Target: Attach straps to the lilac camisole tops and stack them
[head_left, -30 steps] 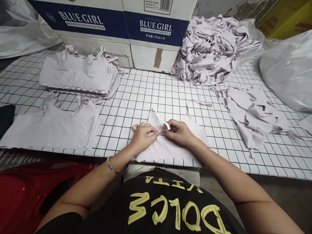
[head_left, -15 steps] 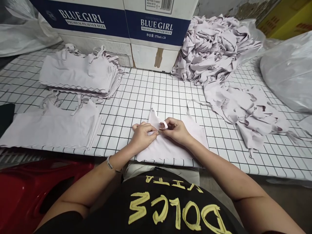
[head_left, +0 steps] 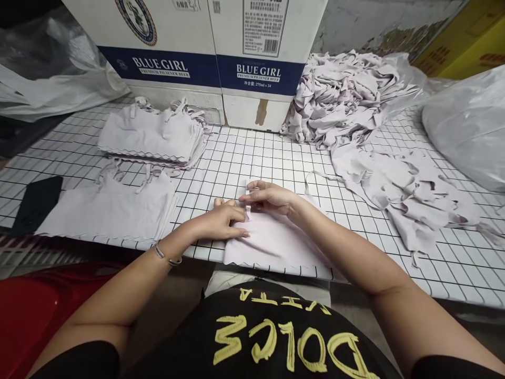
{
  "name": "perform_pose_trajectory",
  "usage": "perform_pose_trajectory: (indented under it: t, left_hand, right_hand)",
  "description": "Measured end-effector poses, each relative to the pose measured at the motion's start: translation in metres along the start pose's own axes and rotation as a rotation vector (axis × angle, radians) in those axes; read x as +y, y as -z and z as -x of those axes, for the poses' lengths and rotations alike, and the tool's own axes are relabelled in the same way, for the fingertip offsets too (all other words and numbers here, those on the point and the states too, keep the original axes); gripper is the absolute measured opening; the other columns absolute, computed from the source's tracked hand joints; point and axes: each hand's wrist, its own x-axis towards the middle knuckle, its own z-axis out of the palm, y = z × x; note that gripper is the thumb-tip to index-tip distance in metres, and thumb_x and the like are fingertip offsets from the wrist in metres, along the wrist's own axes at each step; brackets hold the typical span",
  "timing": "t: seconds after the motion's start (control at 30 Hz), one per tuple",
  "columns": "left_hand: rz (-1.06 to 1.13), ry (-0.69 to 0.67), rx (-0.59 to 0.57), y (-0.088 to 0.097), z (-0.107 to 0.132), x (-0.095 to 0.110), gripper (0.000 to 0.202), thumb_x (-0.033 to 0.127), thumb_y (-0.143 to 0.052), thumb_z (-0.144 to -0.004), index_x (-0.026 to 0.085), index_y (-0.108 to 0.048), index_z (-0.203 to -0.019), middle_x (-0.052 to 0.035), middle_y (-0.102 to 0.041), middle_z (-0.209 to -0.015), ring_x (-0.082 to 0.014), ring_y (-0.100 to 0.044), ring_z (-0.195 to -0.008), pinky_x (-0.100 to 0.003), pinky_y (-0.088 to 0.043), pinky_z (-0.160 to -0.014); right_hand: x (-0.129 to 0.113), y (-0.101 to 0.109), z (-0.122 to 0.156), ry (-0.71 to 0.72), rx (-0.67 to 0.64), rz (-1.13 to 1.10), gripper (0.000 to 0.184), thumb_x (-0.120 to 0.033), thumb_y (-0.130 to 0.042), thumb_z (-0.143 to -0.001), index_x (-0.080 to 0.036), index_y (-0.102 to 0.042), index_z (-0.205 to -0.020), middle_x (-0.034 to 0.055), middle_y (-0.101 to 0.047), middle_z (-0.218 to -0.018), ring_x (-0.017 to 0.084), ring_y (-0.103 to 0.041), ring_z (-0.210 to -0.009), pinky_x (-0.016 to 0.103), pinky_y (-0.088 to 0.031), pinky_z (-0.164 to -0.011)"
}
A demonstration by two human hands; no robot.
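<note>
A pale pink camisole [head_left: 272, 239] lies flat at the table's front edge, under both my hands. My left hand [head_left: 226, 222] is at its left side with curled fingers on the fabric, the thumb a little apart from the index finger. Beside those fingertips, a narrow strap [head_left: 248, 209] with a small fitting stands out from the top edge. My right hand [head_left: 272, 197] reaches over the upper part, its fingers stretched out across the strap. Its palm side and part of the camisole's top edge are hidden. Another strap [head_left: 310, 179] loops out at the right.
At left lie a front stack of camisoles [head_left: 114, 210], a taller stack [head_left: 145, 131] and a dark flat object [head_left: 37, 205]. A beer carton [head_left: 256, 113] stands behind. To the right are a heap of garments [head_left: 339, 100], loose pieces [head_left: 406, 195] and a plastic bag [head_left: 469, 126].
My right hand has let go of its pinch at the strap and its fingers have straightened leftward. My left hand has slid slightly left and down. The view has tilted up.
</note>
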Motion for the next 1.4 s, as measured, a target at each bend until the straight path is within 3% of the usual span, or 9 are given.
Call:
perform_pose_trajectory:
  t: [0.1, 0.27, 0.33, 0.4, 0.57, 0.77, 1.0, 1.2, 1.4]
  left_hand:
    - [-0.174, 0.099, 0.060, -0.004, 0.003, -0.002, 0.035, 0.050, -0.067, -0.078, 0.017, -0.055, -0.071, -0.0015, -0.060, -0.079, -0.0233, -0.049, -0.091, -0.038, -0.027, -0.086]
    - [-0.488, 0.096, 0.563, -0.037, 0.033, 0.010, 0.046, 0.047, -0.070, -0.079, 0.017, -0.056, -0.111, -0.0138, -0.058, -0.114, -0.0300, -0.049, -0.106, -0.045, -0.028, -0.090]
    - [-0.478, -0.097, 0.492, -0.053, 0.056, 0.014, 0.038, 0.045, -0.064, -0.084, 0.019, -0.057, -0.110, -0.0126, -0.060, -0.116, -0.0287, -0.050, -0.108, -0.045, -0.028, -0.092]
    - [-0.430, -0.212, 0.363, -0.064, 0.079, 0.013, 0.023, 0.036, -0.059, -0.090, 0.021, -0.059, -0.107, -0.0096, -0.063, -0.116, -0.0265, -0.052, -0.108, -0.045, -0.028, -0.093]
    - [-0.387, -0.195, 0.425, -0.063, 0.100, 0.001, 0.009, 0.020, -0.056, -0.090, 0.019, -0.062, -0.083, -0.0052, -0.069, -0.106, -0.0241, -0.058, -0.100, -0.047, -0.026, -0.093]
    - [-0.348, -0.500, 0.424, -0.062, 0.014, 0.054, 0.021, 0.029, -0.053, -0.094, 0.017, -0.064, -0.107, -0.0091, -0.070, -0.108, -0.0246, -0.059, -0.107, -0.044, -0.032, -0.097]
    - [-0.489, -0.832, 0.104, -0.113, -0.095, 0.110, 0.041, 0.044, -0.046, -0.096, 0.014, -0.060, -0.121, -0.0144, -0.058, -0.133, -0.0295, -0.049, -0.123, -0.049, -0.030, -0.103]
    - [-0.387, -0.785, 0.003, -0.128, -0.119, 0.120, 0.023, 0.029, -0.048, -0.093, 0.017, -0.067, -0.087, -0.0134, -0.068, -0.104, -0.0208, -0.056, -0.086, -0.037, -0.039, -0.078]
    - [0.097, -0.709, -0.230, -0.119, -0.111, 0.133, 0.018, 0.034, -0.058, -0.088, 0.022, -0.069, -0.092, -0.0105, -0.068, -0.116, -0.0261, -0.056, -0.103, -0.041, -0.040, -0.088]
  right_hand:
    - [-0.005, 0.000, -0.017, 0.142, 0.152, 0.221, 0.043, -0.015, -0.073, -0.070, -0.022, -0.045, -0.102, 0.0038, -0.069, -0.087, 0.014, -0.059, -0.065, 0.025, -0.040, -0.054]
    - [-0.015, 0.031, 0.026, 0.423, 0.572, 1.081, 0.024, -0.040, -0.063, -0.085, -0.023, -0.057, -0.101, 0.0026, -0.065, -0.074, 0.020, -0.059, -0.071, 0.036, -0.043, -0.070]
    - [0.004, 0.053, 0.074, 0.642, 0.598, 1.250, 0.025, -0.042, -0.059, -0.088, -0.023, -0.060, -0.104, 0.0061, -0.067, -0.086, 0.023, -0.060, -0.083, 0.038, -0.043, -0.078]
    - [0.038, 0.074, 0.126, 0.737, 0.384, 1.384, 0.023, -0.041, -0.061, -0.087, -0.024, -0.063, -0.102, 0.0081, -0.067, -0.097, 0.024, -0.059, -0.094, 0.039, -0.042, -0.084]
    - [0.105, 0.101, 0.206, 0.558, 0.503, 1.355, 0.017, -0.036, -0.057, -0.091, -0.022, -0.065, -0.085, 0.0060, -0.064, -0.081, 0.020, -0.057, -0.077, 0.034, -0.042, -0.072]
    - [0.038, 0.121, 0.150, 0.345, 1.068, 1.115, 0.039, -0.053, -0.058, -0.084, -0.020, -0.052, -0.064, 0.0025, -0.060, -0.069, 0.017, -0.053, -0.067, 0.030, -0.036, -0.061]
    - [-0.035, 0.144, 0.069, 0.035, 0.703, 0.633, 0.025, -0.017, -0.075, -0.064, -0.019, -0.050, -0.060, 0.0000, -0.061, -0.059, 0.010, -0.045, -0.051, 0.024, -0.030, -0.049]
    - [-0.046, 0.169, 0.061, 0.085, 0.575, 0.254, 0.015, -0.015, -0.064, -0.076, -0.018, -0.050, -0.072, 0.0052, -0.069, -0.078, 0.005, -0.036, -0.045, 0.020, -0.027, -0.041]
    - [-0.082, 0.183, 0.057, 0.182, 0.626, 0.084, 0.017, -0.007, -0.063, -0.073, -0.017, -0.052, -0.081, 0.0023, -0.065, -0.071, 0.005, -0.032, -0.043, 0.019, -0.023, -0.040]
